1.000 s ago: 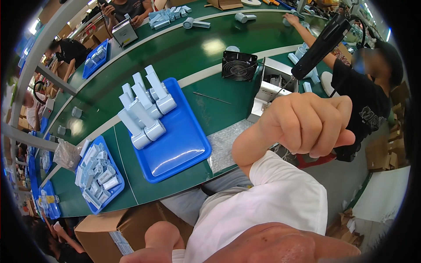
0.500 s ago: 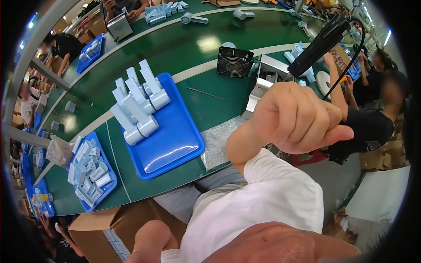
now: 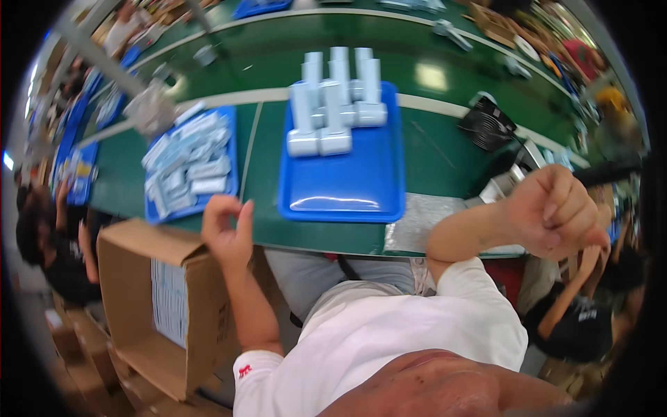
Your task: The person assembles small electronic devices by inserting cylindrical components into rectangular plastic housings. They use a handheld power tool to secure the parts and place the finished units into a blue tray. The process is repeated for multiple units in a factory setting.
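My left hand [image 3: 228,229] is raised in front of the table edge, above the open cardboard box and close to the left blue tray [image 3: 235,156]. Its fingers curl, the thumb stands apart, and nothing shows between them. Loose light-blue plastic pieces [image 3: 187,160] fill that tray. My right hand [image 3: 556,212] is closed at the right, near a black rod-shaped tool [image 3: 611,171]; whatever it may hold is hidden. Between my hands lies the larger blue tray [image 3: 340,187], with several light-blue hammer-shaped plastic parts [image 3: 336,118] standing at its far end.
An open cardboard box [image 3: 201,313] with pale sheets inside stands below the table's left edge. Bubble wrap [image 3: 420,221] lies right of the large tray. Farther right are a black fan [image 3: 488,124] and a metal-cased device [image 3: 504,184]. Co-workers sit on both sides.
The view has swung left, so the trays appear farther right. My left hand has risen into view by the left tray. My right hand stays closed and appears farther from the large tray.
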Motion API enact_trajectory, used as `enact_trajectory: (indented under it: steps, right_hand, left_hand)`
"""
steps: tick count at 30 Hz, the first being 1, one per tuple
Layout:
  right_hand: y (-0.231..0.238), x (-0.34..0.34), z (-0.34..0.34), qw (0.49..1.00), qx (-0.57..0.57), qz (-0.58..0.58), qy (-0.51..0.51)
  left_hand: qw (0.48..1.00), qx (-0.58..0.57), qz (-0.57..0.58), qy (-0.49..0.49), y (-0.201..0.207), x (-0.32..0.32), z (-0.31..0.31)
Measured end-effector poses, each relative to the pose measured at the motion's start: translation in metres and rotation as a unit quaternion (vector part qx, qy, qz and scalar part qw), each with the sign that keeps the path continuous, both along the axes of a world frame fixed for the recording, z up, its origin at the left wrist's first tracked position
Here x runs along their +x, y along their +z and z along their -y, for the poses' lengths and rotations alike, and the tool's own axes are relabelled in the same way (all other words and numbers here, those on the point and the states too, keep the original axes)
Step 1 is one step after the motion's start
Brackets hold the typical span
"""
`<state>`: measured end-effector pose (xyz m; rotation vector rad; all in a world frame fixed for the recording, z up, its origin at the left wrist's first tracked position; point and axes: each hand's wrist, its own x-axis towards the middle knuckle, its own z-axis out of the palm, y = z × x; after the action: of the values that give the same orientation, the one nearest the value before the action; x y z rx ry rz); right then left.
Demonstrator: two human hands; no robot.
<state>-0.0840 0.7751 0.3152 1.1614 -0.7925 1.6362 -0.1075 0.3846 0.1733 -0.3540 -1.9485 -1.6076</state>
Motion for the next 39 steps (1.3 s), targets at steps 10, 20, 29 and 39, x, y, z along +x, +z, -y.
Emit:
enact_trajectory:
  steps: [10, 20, 29, 39]
  right_hand:
    - [0.008, -0.084, 0.105, 0.969, 0.2, 0.098, -0.103]
    - [0.023, -0.286, 0.327, 0.598, 0.712, 0.062, -0.362]
    - [-0.1, -0.514, 0.462, 0.44, 0.774, 0.177, -0.419]
    - [-0.196, -0.642, 0.469, 0.435, 0.748, 0.213, -0.453]
  left_hand:
    - [0.991, -0.084, 0.075, 0.07, -0.064, -0.012, 0.046]
    - [0.987, -0.107, 0.105, 0.059, -0.075, -0.019, 0.07]
    - [0.986, -0.153, 0.051, 0.052, -0.074, -0.026, 0.081]
    - [0.985, -0.158, 0.026, 0.063, -0.08, -0.023, 0.083]
